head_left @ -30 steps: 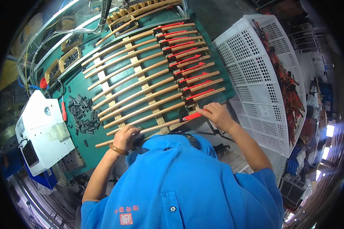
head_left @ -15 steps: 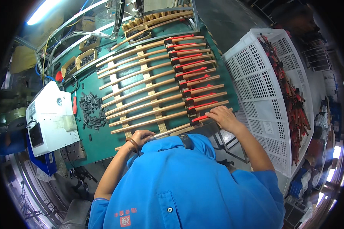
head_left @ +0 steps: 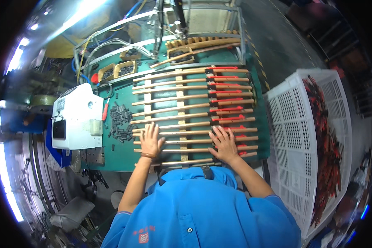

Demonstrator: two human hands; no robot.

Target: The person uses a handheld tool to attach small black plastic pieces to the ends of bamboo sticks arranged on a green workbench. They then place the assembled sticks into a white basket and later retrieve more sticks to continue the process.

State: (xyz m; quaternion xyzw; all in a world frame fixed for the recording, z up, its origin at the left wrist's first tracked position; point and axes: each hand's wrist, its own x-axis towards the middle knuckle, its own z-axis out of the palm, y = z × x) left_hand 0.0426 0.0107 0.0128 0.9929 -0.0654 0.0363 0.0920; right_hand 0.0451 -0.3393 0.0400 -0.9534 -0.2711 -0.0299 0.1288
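Observation:
Several copper-coloured rods (head_left: pixel 194 108) lie side by side, running left to right across two notched wooden strips (head_left: pixel 181 103) on a green table. Toward its right end nearly every rod carries a black fitting (head_left: pixel 212 103) with a red lever-like strip (head_left: pixel 231 101). My left hand (head_left: pixel 151 140) rests palm down over the left part of the nearer rods, fingers spread. Over the fittings on the right lies my right hand (head_left: pixel 225 145), also flat with fingers apart, hiding some of them. Neither hand grips anything. The nearest rod (head_left: pixel 173 163) lies along the table's front edge, close to my body.
Loose black pieces (head_left: pixel 120 122) are heaped left of the rods, beside a red-handled screwdriver (head_left: pixel 105 111) and a white machine (head_left: pixel 79 120). Small boxes (head_left: pixel 125 69) of black parts stand behind. At right, a white perforated crate (head_left: pixel 291 124) holds red and black pieces.
Both hands have left the nearest rod, moved forward and spread flat over the rods. My view has shifted, so the table sits lower and farther right.

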